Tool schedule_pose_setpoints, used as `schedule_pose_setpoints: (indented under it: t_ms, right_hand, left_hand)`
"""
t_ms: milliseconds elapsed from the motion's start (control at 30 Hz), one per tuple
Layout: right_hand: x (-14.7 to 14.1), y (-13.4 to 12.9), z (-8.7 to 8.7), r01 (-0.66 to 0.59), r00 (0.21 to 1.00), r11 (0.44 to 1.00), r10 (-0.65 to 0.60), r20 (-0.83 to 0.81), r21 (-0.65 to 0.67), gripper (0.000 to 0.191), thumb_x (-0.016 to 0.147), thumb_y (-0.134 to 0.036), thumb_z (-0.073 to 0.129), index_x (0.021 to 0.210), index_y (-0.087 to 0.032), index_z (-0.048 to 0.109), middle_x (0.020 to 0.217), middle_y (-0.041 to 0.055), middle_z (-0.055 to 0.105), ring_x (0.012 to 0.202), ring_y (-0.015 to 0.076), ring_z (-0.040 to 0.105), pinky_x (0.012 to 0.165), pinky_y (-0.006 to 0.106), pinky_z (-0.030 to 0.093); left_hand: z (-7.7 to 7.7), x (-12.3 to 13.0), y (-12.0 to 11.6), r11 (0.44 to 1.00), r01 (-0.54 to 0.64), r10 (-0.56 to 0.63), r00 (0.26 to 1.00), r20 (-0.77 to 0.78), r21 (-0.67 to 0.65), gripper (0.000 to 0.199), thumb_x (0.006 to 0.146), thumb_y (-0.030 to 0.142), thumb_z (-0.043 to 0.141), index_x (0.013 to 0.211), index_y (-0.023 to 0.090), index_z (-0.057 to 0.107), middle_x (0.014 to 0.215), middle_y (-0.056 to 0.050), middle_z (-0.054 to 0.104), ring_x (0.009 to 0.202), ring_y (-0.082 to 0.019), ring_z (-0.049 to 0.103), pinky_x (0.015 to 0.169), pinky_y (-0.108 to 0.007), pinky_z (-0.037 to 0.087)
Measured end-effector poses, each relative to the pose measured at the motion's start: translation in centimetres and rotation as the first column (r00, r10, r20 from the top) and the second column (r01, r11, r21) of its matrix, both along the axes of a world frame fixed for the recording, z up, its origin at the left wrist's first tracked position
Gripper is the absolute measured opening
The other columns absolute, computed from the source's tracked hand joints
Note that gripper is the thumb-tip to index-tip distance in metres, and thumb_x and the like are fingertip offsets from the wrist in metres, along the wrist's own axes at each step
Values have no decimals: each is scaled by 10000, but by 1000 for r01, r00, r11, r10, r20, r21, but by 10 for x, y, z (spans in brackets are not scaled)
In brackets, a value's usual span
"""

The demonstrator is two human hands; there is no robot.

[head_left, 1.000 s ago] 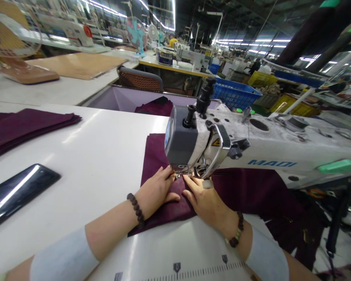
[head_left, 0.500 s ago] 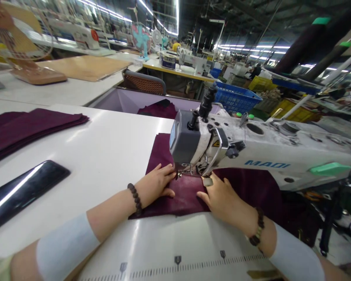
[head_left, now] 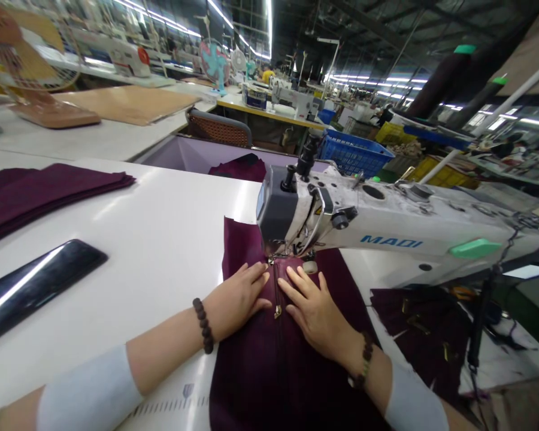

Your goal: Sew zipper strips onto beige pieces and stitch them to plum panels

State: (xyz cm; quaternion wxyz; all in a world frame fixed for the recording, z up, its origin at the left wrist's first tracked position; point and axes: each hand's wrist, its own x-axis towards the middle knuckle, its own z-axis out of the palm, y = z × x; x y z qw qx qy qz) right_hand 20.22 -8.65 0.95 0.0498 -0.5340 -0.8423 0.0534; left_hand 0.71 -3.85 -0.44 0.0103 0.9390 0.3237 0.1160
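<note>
A dark maroon fabric piece (head_left: 251,383) lies under the head of the white sewing machine (head_left: 368,221) and runs toward me over the table edge scale. Down its middle goes a zipper (head_left: 276,281) with a metal zipper pull (head_left: 277,310). My left hand (head_left: 240,299) rests flat on the cloth left of the zipper, fingers stretched toward the presser foot (head_left: 270,261). To the right of the zipper, my right hand (head_left: 317,308) lies with fingers spread on the fabric. Neither hand grips anything. The needle tip is too small to make out.
A stack of maroon fabric (head_left: 49,194) and a glossy black bar (head_left: 40,290) lie on the white table (head_left: 161,239) at left. More dark cloth with metal zipper pulls (head_left: 426,329) is at right. Behind are a lilac bin (head_left: 175,152), a blue crate (head_left: 354,149) and fans.
The fabric has been turned, so the zipper now runs lengthwise toward me and the cloth covers the scale's middle. My right hand has shifted left and lies flatter. The view has moved slightly.
</note>
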Motion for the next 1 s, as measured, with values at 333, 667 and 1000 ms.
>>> schedule_pose_setpoints:
  t_ms: [333, 667, 1000]
  right_hand:
    - [-2, -6, -9, 17, 1000, 1000, -17, -11, -4, 461, 878, -208, 388, 1335, -257, 350, 1402, 65, 319, 1297, 255, 254, 1003, 612, 190]
    - [-2, -6, -12, 8, 1000, 1000, -8, -6, 10, 477, 867, -190, 388, 1338, -254, 344, 1398, 66, 326, 1293, 254, 263, 1000, 611, 201]
    - [-2, -2, -13, 5, 1000, 1000, -4, -25, 15, 477, 870, -187, 385, 1341, -255, 340, 1382, 85, 347, 1292, 250, 265, 1011, 602, 178]
  left_hand:
    - [-11, 6, -5, 999, -39, 43, 990, 135, -34, 314, 883, 243, 486, 1171, 119, 478, 1202, -133, 530, 1203, -235, 425, 1014, -376, 377]
    - [-22, 11, -4, 999, -26, 27, 1000, 16, -19, 404, 835, 261, 577, 1190, 101, 468, 1191, -126, 549, 1230, -292, 377, 1028, -444, 326]
    - [-10, 16, 0, 995, -55, 51, 998, -40, -86, 387, 823, 211, 590, 1168, 78, 472, 1193, -153, 528, 1220, -288, 390, 1034, -438, 314]
